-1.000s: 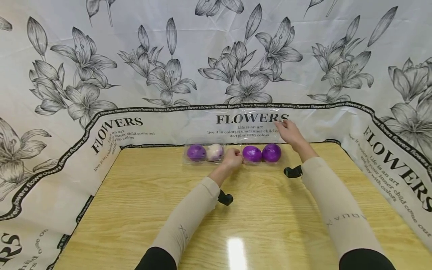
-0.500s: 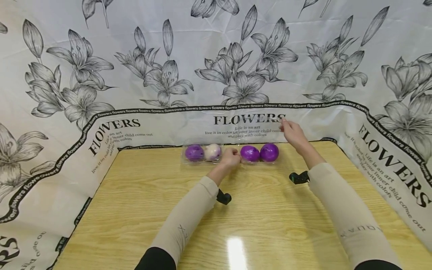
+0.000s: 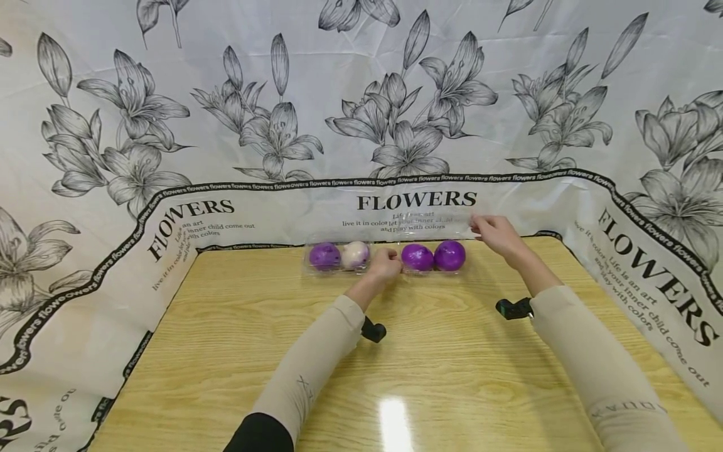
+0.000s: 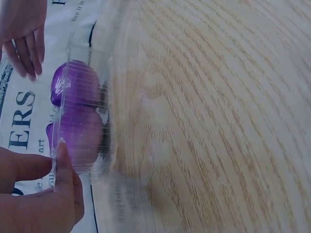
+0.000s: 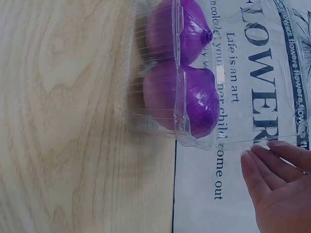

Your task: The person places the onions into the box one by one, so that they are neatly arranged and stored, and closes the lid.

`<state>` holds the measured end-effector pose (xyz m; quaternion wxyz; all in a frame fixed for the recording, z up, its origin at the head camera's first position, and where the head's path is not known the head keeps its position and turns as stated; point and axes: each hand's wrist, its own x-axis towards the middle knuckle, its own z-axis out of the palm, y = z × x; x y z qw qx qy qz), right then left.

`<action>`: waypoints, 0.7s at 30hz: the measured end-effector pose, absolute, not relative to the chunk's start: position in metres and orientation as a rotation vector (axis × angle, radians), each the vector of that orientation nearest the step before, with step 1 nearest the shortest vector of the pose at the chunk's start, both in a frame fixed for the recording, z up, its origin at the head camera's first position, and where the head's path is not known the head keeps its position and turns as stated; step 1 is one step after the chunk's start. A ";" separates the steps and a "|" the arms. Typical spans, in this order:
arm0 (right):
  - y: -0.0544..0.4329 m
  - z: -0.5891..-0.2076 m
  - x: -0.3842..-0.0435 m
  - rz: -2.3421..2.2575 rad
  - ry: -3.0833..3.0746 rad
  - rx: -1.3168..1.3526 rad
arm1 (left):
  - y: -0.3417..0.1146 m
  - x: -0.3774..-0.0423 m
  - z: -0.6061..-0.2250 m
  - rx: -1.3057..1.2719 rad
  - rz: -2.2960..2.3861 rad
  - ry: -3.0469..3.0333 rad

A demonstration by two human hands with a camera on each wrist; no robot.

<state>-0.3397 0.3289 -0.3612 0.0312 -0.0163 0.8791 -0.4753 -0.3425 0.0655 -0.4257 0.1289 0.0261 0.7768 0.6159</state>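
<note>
A clear plastic box (image 3: 437,272) with two purple onions (image 3: 417,258) stands at the back of the table. Its hinged clear lid (image 3: 435,225) is raised and tilted back over the onions. My left hand (image 3: 386,266) pinches the box's left rim between thumb and fingers. At the lid's right edge is my right hand (image 3: 499,237); in the right wrist view its fingers (image 5: 272,167) are fairly straight and touch that edge. Left of my left hand sits another clear plastic box (image 3: 307,267), holding a purple onion (image 3: 324,257) and a whitish-purple one (image 3: 356,256).
The wood-grain table (image 3: 271,351) spreads out in front of both boxes. Behind and at the sides hangs a white flower-printed cloth (image 3: 305,213). Black wrist mounts (image 3: 514,308) stick out from the sleeves.
My right hand has moved right and slightly down along the lid's edge, and the lid has tilted lower. My left hand keeps its hold on the rim.
</note>
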 end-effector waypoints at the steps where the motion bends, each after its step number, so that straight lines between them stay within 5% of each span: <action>1: 0.329 -0.361 -0.338 -1.460 2.704 -0.066 | 0.065 -0.343 -0.426 0.079 1.792 2.252; 21: 0.335 -0.375 -0.314 -1.265 2.714 -0.197 | 0.063 -0.345 -0.425 0.092 1.758 2.252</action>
